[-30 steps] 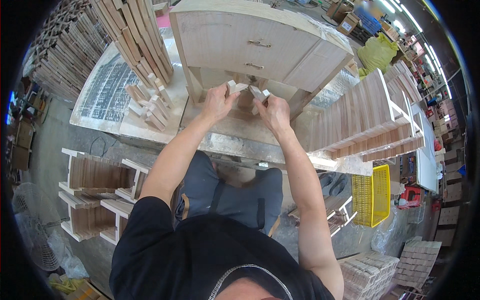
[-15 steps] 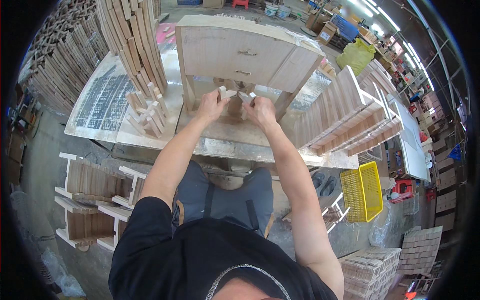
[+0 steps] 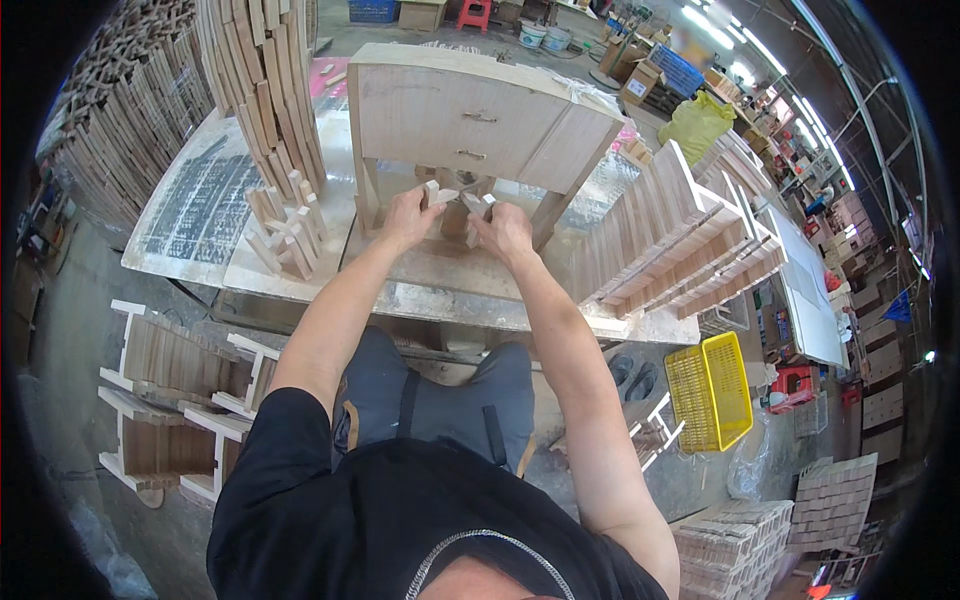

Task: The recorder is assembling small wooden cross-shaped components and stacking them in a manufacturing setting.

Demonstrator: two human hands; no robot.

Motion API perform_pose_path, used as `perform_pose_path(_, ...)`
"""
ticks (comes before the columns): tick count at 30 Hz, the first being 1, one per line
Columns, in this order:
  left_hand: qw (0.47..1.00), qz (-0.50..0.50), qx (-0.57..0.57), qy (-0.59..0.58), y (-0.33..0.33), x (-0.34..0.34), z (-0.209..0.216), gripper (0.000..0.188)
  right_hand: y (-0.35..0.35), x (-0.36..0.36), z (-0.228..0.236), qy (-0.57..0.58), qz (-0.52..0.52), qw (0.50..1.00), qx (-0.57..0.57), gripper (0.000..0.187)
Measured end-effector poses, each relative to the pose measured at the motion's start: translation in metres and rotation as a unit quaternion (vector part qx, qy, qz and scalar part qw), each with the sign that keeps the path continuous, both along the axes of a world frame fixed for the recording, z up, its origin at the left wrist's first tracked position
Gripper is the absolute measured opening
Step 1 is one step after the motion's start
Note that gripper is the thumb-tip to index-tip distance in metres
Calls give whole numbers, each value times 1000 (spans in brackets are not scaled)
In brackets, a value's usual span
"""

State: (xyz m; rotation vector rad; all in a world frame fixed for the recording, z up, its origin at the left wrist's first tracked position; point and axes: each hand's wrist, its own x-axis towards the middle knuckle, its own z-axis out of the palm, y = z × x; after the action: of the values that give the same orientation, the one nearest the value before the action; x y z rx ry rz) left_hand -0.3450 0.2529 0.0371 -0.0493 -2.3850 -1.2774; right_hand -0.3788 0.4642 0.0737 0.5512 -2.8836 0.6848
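Note:
My left hand is closed around a short pale wooden piece, its end poking out past my fingers toward the middle. Opposite it, my right hand grips another short wooden piece, which stands tilted. The two pieces point toward each other in front of the opening under a large wooden housing. This housing has two small metal handles on its front panel and rests on side legs on the workbench. Something dark sits in the opening behind the pieces; I cannot make it out.
Tall stacked wooden strips stand at the left, with loose short sticks before them. Slatted wooden stacks fill the bench's right end. A yellow plastic basket stands on the floor at right, with wooden stacks at lower left.
The whole view has shifted a little, moving the bench leftward in the picture. Both hands keep hold of their wooden pieces at nearly the same spot before the housing.

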Motion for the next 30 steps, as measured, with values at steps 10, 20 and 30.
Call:
perform_pose_path(10,999,-9,25,33,-7,39,-5,34,14,43,4,-10,77,997,-14,42)
perform_pose_path(20,884,-105,416,-187,-55,200,75,19,35,141,90,244,371,893,71,49)
perform_pose_path(30,926,347,142,53,-172,235,54,53,-110,103,97,181,373,867,-277,22)
